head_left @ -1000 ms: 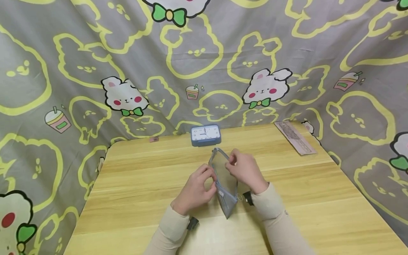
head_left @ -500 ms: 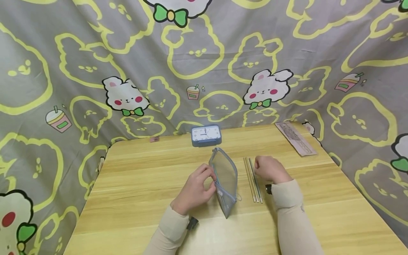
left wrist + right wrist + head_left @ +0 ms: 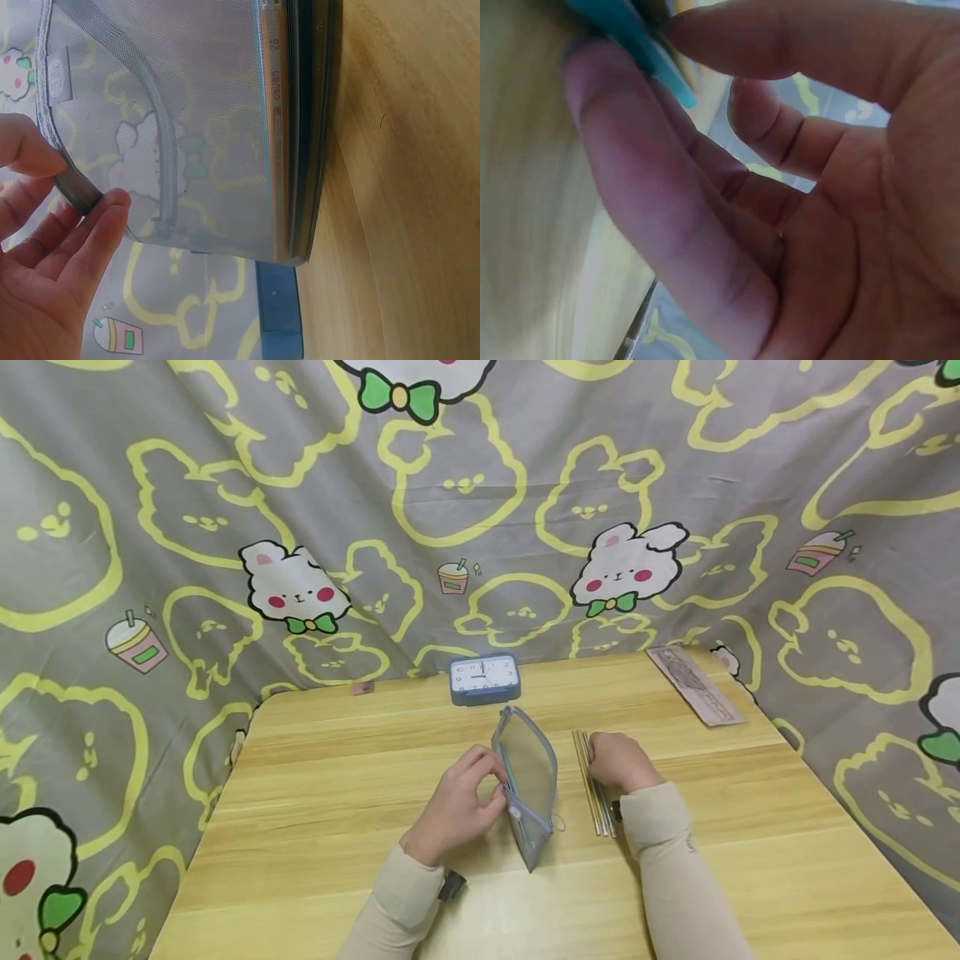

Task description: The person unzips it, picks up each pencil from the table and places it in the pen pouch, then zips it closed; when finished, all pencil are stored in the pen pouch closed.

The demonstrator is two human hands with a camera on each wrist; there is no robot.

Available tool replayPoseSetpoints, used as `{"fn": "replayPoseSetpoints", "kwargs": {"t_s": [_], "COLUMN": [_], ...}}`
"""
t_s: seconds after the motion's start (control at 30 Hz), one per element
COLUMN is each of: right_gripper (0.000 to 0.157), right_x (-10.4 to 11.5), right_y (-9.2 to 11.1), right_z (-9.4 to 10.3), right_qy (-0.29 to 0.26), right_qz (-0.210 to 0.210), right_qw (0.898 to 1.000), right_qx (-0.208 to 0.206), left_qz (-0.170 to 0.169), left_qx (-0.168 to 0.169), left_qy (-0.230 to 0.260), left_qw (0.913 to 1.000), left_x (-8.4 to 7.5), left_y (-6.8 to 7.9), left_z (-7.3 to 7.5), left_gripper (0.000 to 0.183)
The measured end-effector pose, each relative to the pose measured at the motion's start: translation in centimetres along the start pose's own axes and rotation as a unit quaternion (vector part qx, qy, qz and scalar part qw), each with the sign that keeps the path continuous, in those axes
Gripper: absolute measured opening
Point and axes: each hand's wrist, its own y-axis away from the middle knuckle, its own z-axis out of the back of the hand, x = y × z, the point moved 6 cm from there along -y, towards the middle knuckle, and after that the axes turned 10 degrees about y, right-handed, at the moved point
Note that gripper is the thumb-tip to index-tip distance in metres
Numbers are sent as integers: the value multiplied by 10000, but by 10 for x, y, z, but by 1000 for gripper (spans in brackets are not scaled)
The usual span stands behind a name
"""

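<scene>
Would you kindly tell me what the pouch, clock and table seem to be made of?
Pouch: sheer grey mesh, probably nylon, its fine weave visible.
Clock: likely plastic, by its smooth blue case.
Table: wood or wood-look laminate, satin, by its grain and glare.

Clock dial: numerals 2, 3, 9, 10, 11 readable; lower ones blurry. Orange pencil in mesh pouch: "28" or "2B", can't tell which; lettering alongside illegible. Grey tab on pouch: print unreadable. Right sleeve: small dark mark, too small.
</scene>
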Motion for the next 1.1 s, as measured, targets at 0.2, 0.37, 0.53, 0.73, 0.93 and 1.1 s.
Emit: {"fn": "replayPoseSetpoints", "kwargs": {"t_s": [0.2, 0.37, 0.53, 0.73, 0.93, 1.1], "right_gripper": [20, 23, 16, 20, 16, 14], "right_x": [-6, -2, 28, 78, 84, 85], "right_y": [-3, 5, 21, 44, 38, 33], "right_z": [-2, 23, 50, 60, 48, 43], "right_qy": [7, -885, -2852, -3806, -3674, -3607], "right_qz": [-330, -256, 437, 1355, 1031, 882], "right_qw": [9994, 9938, 9557, 9137, 9238, 9283], "right_qx": [-50, -619, -589, 428, 326, 193], "left_qz": [30, -96, -189, -117, -108, -188], "left_qx": [30, 8, -22, 9, 33, 5], "left_qy": [10, -20, 36, -26, -31, -23], "left_qw": [10000, 10000, 9998, 9999, 9999, 9998], "left_x": [1, 0, 0, 2, 2, 1], "left_y": [0, 0, -1, -1, 1, 1], "left_z": [-1, -1, -1, -1, -1, -2], "left_gripper": [20, 20, 20, 20, 19, 19]}}
